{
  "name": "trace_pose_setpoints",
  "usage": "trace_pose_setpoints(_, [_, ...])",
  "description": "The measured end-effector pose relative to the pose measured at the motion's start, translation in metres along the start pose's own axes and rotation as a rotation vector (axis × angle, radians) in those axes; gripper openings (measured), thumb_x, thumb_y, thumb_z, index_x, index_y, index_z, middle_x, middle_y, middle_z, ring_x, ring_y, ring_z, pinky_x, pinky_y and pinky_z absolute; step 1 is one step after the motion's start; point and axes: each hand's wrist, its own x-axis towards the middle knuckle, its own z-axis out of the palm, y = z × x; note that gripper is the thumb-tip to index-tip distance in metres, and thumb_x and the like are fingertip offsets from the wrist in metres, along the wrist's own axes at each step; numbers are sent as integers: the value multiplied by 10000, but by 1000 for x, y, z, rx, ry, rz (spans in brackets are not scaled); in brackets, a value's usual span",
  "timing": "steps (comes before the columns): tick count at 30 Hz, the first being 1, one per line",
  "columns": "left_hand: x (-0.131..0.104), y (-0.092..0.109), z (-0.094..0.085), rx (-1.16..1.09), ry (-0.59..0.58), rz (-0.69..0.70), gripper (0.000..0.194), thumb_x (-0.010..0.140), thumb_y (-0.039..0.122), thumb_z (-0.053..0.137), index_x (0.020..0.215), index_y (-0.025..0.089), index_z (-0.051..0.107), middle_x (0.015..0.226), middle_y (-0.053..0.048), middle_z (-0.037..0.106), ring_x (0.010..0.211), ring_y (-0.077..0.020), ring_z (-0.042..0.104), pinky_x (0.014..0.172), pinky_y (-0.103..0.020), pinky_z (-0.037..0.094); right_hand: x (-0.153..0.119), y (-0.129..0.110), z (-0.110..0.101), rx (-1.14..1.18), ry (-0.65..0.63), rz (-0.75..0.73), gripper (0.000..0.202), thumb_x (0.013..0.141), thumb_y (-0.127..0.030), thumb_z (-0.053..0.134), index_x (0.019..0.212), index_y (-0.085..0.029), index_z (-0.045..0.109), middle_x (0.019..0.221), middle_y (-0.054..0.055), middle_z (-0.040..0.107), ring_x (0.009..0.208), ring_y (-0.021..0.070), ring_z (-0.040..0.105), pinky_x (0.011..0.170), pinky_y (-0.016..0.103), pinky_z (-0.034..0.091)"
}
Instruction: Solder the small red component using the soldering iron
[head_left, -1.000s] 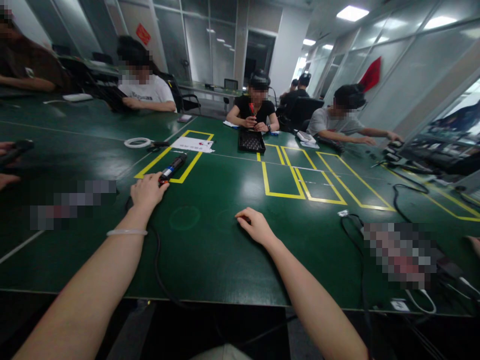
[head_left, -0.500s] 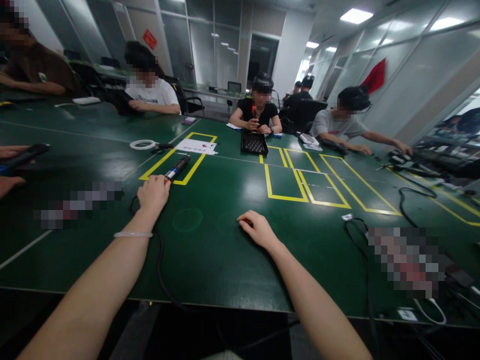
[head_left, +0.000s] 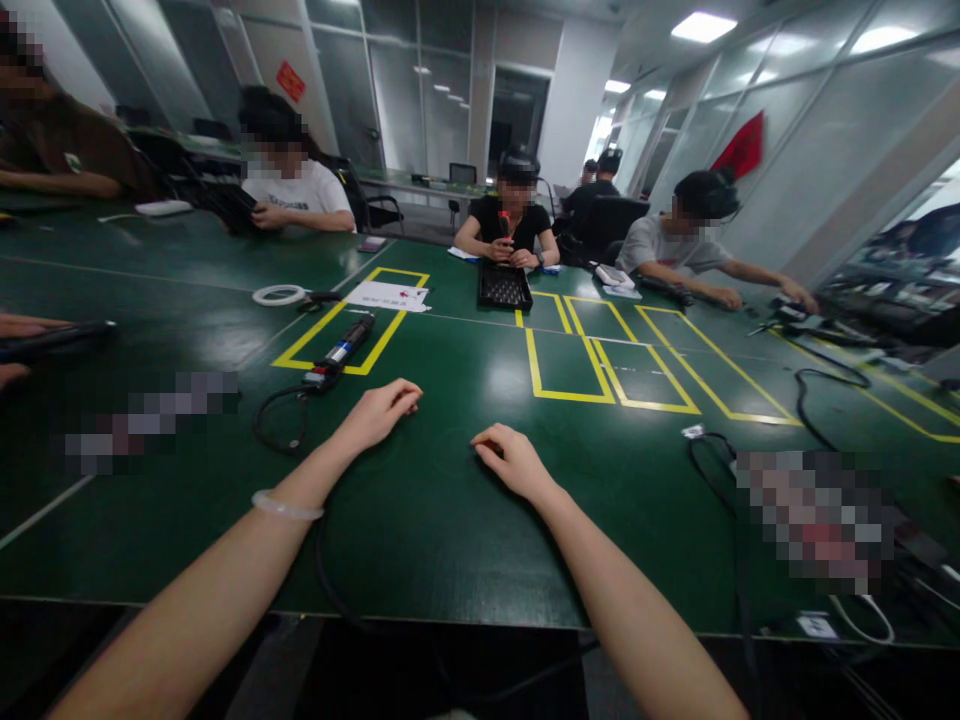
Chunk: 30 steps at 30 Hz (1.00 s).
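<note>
Black tool: beyond left hand from tabletop's near edge, apart.
Left hand: curled; opening indiscernible.
Right hand: empty, narrowly open.

Bright rectangular ceiling lights are reflected in tall grey glass partition walls, where a red cloth banner is hung; black mesh office chairs are seen beyond a long green table.

The bench is bare between my hands and the tape boxes. The black tool and its looped cord block my left side.
</note>
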Motion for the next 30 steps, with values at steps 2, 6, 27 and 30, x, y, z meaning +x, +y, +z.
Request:
trace_pose_setpoints(2, [-2, 20, 16, -73, -135, 77, 392, 919, 468, 384, 1115, 199, 591, 898, -31, 668, 831, -167, 622, 770, -274, 455, 0, 0, 0, 31, 4, 6, 174, 888, -194, 542, 1030, -199, 642, 873, 26, 645, 796, 144, 584, 727, 259, 449])
trace_pose_setpoints(6, [-9, 47, 34, -233, -377, 152, 478, 926, 422, 401, 1346, 201, 449, 845, -14, 625, 784, -150, 588, 742, -266, 451, 0, -2, 2, 117, -18, 12, 345, 862, -165, 560, 1203, -213, 544, 882, 2, 651, 753, 127, 588, 728, 250, 460])
trace_pose_setpoints(27, [-18, 62, 37, -346, -411, 209, 286, 843, 365, 586, 1061, 180, 580, 932, -35, 661, 837, -151, 604, 780, -285, 470, 3, -1, 6, 408, -53, 137, 318, 957, -382, 454, 790, -163, 614, 701, 16, 678, 665, 122, 595, 709, 248, 452])
trace_pose_setpoints(30, [-17, 59, 39, -323, -378, 215, 242, 855, 377, 569, 986, 176, 595, 915, -34, 669, 831, -153, 619, 782, -287, 476, 3, 0, 9, 443, -41, 144, 296, 945, -402, 467, 829, -168, 606, 692, 6, 658, 661, 122, 590, 682, 241, 445])
